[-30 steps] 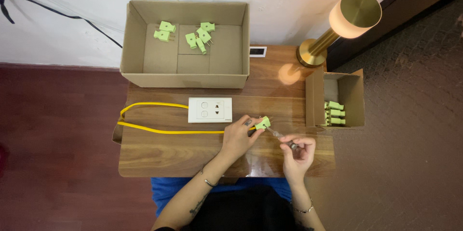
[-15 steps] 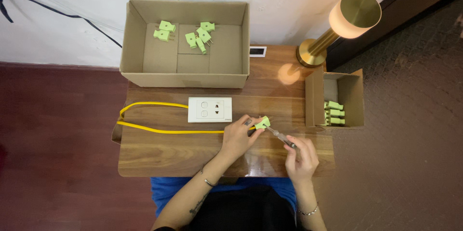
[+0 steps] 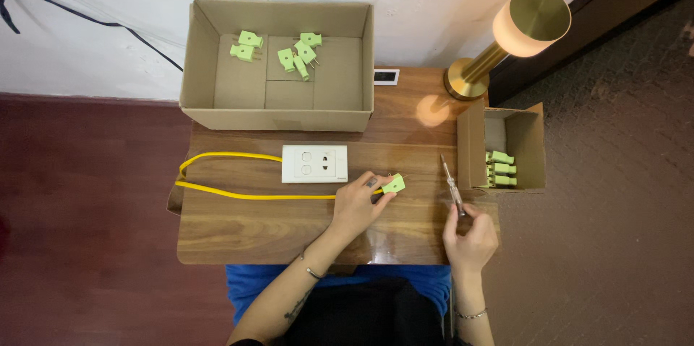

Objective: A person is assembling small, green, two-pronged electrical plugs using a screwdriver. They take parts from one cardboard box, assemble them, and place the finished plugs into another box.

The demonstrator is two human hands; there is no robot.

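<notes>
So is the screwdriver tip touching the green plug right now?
No: the right hand holds the screwdriver off to the side, its tip pointing away, apart from the green plug in the left hand.

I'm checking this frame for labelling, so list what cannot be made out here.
Head view only:
- Green plug: its cable joint is hidden by the left hand.
- Screwdriver: its handle is hidden in the right hand; its tip is too small.
- Small box: its near wall hides part of its plugs.

The plug [image 3: 394, 184] is light green and its cable [image 3: 217, 190] yellow. The socket plate [image 3: 314, 164] is white, the table [image 3: 253, 223] brown wood-grain. The boxes [image 3: 206, 93] are tan cardboard.
</notes>
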